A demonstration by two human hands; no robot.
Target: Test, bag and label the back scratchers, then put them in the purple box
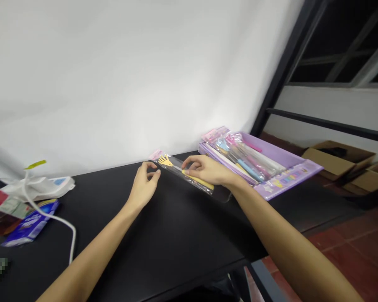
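Yellow back scratcher (165, 161) in clear sleeve (179, 173), pinched by right hand (206, 170), left hand (145, 184) empty just beside; slick wrap, slip risk toward lilac tray (290, 157) at 2 o'clock.

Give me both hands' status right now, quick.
Left hand: loosely open, holding nothing, beside the bagged yellow back scratcher.
Right hand: closed, apparently holding the bagged yellow back scratcher.

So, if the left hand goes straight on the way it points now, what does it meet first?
The left hand would probably meet the clear plastic packet of the yellow back scratcher; depth is unclear.
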